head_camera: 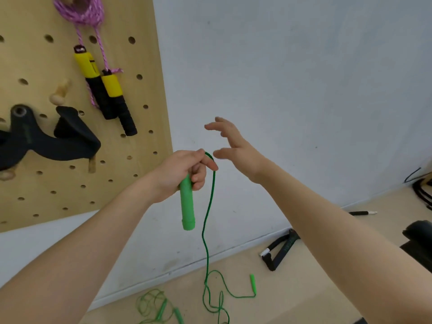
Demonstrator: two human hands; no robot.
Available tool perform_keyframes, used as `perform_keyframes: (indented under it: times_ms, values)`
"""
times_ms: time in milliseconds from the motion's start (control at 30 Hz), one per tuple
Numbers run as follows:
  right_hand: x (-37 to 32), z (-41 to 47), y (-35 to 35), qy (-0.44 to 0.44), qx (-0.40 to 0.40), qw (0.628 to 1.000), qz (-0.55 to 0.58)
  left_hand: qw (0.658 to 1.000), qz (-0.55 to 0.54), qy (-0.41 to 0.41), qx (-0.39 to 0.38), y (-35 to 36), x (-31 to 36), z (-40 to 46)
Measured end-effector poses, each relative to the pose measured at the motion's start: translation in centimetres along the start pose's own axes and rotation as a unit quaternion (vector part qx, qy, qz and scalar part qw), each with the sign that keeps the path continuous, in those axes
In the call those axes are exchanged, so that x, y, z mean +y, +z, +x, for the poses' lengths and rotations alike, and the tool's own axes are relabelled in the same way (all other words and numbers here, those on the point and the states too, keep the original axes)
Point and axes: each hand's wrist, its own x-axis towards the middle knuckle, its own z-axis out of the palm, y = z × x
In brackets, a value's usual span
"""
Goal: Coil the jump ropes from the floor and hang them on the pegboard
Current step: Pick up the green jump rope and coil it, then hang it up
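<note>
Green handle [187,204] gripped in left hand [181,173], fingers curled round its upper end, lower end hanging free. Green cord [209,206] looping over the left forefinger just right of the handle, then dropping to the floor [304,288] below, loose bends lying there. Second green handle [252,282] flat on the floor, lower right of the gripped handle, at the cord's far end. Right hand [233,146] just right of the left hand, fingers spread and relaxed, holding nothing, apart from the cord. No coil formed yet, judging by the slack below.

Another green rope [159,305] bunched on the floor, lower left of the hanging cord and close to its bends. Pegboard [140,113] up and left of the gripped handle, already carrying a purple rope [79,10] with yellow-and-black handles [102,90]; bare wooden peg [59,93] left of those.

Likely trouble: hanging cord dragging into the bunched rope and tangling, given how near the two piles lie. Also possible: kinks in the slack turning into a knot if pulled up fast; floor handle snagging on the black exercise grip [280,249] near the wall; cord slipping off the forefinger, resting there only loosely.
</note>
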Motion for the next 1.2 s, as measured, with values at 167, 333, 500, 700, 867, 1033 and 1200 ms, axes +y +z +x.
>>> perform_keyframes:
  times_ms: [167, 333, 500, 700, 867, 1033, 1200]
  values:
    - [-0.2, 0.4, 1.4, 0.077, -0.194, 0.966, 0.154, 0.998, -0.002, 0.014, -0.056, -2.4, 0.2, -2.3]
    - [0.1, 0.8, 3.2, 0.059, -0.136, 0.985, 0.088, 0.963, -0.231, -0.012, -0.141, -4.4, 0.5, -4.6]
    - [1.5, 1.3, 6.2, 0.061, -0.014, 0.998, -0.013, 0.821, -0.392, 0.031, -0.414, -5.5, 1.1, -7.2]
    - [1.1, -1.2, 12.2, 0.132, -0.259, 0.942, -0.166, 0.982, -0.171, 0.070, 0.041, -6.0, 1.5, -8.9]
    - [-1.6, -2.8, 12.3, 0.143, -0.344, 0.909, -0.187, 0.972, 0.163, -0.026, 0.168, -10.0, -3.1, -10.0]
    - [-3.5, -3.6, 9.2, 0.116, -0.293, 0.942, -0.113, 0.911, 0.342, -0.161, 0.164, -15.1, -5.5, -13.9]
    - [-4.5, -3.4, 10.2, 0.066, -0.219, 0.966, -0.125, 0.951, 0.283, -0.109, -0.050, -11.4, -3.9, -13.8]
